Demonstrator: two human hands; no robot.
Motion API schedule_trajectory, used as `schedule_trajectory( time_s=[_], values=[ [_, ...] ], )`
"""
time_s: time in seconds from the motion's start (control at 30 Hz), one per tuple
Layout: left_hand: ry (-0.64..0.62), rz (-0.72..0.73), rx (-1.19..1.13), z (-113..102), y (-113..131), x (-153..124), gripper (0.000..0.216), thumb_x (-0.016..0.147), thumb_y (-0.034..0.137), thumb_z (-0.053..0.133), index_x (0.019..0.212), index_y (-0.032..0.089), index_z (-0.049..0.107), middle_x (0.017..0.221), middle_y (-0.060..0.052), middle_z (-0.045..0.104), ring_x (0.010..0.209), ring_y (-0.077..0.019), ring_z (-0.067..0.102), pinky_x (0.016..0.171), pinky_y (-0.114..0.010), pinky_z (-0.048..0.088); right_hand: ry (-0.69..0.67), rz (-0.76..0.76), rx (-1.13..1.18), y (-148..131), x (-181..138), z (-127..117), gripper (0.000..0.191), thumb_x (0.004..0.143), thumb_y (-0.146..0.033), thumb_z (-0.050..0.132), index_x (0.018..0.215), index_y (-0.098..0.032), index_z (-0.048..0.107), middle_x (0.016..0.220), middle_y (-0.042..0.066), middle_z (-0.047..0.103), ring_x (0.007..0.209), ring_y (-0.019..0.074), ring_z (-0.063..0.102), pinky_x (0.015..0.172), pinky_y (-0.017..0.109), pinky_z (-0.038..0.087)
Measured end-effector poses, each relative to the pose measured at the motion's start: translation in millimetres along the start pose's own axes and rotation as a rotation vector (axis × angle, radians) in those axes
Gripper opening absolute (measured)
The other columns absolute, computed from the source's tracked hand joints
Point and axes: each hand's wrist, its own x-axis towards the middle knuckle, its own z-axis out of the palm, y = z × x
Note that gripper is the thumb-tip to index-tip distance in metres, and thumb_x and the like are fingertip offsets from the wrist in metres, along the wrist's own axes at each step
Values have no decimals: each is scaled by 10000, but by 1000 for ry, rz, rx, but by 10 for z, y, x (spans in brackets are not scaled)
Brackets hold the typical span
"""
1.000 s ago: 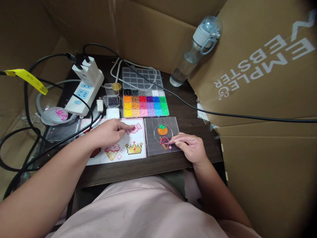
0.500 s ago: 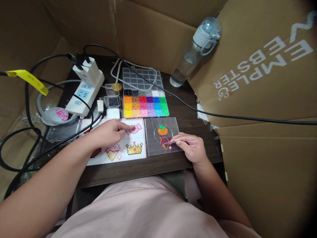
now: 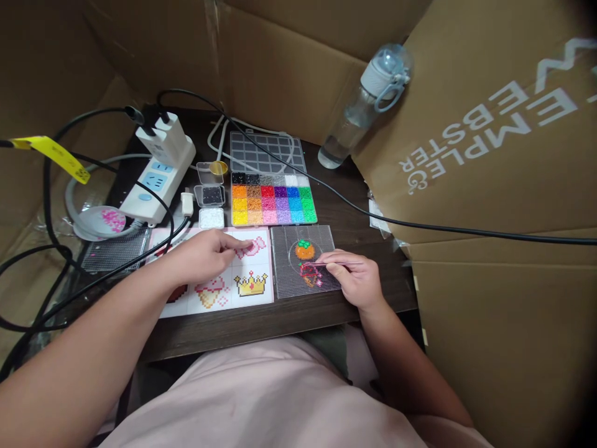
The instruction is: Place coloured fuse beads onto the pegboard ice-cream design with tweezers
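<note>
My left hand (image 3: pixel 209 254) rests over the printed pattern sheet (image 3: pixel 261 298). Its index finger is stretched out onto a pink candy picture (image 3: pixel 255 246), while the other fingers curl loosely with nothing in them. Pink tweezers (image 3: pixel 342 263) are pinched in my right hand (image 3: pixel 357 280). Their tips reach over the clear pegboard (image 3: pixel 284 283), at the upper part of a red, pink and brown bead figure (image 3: pixel 310 274). Just above that figure is an orange bead fruit with green leaves (image 3: pixel 305 250). Whether the tips grip a bead is too small to tell.
Behind the sheet lies an open bead box (image 3: pixel 275 202) with many colours. Small bead cases (image 3: pixel 211 218), a dish of pink beads (image 3: pixel 100 222) and a power strip (image 3: pixel 156 183) stand to the left. A black cable (image 3: pixel 345 198) crosses the table near a water bottle (image 3: pixel 361 112).
The tweezer tips have moved slightly upward on the bead figure. My left index finger stays on the candy picture. The whole view has shifted a little.
</note>
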Motion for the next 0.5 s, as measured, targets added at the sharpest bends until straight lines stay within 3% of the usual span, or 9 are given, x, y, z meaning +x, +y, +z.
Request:
schedule_trajectory(
  time_s=[0.23,0.5],
  values=[
    [-20,-33,11,-5,-6,-9,498,763,233,481,1209,294,693,707,22,756,441,-100,435,433,-210,297,-12,29,-30,-30,14,6,154,866,-271,646,805,-209,773,828,75,771,784,211,723,770,355,583],
    [-18,-18,28,-6,1,-4,479,780,239,486,1211,291,690,924,14,783,483,-99,479,468,-211,342,-14,27,-16,-6,7,6,145,866,-244,642,816,-214,775,835,68,772,788,202,724,770,344,581]
  ],
)
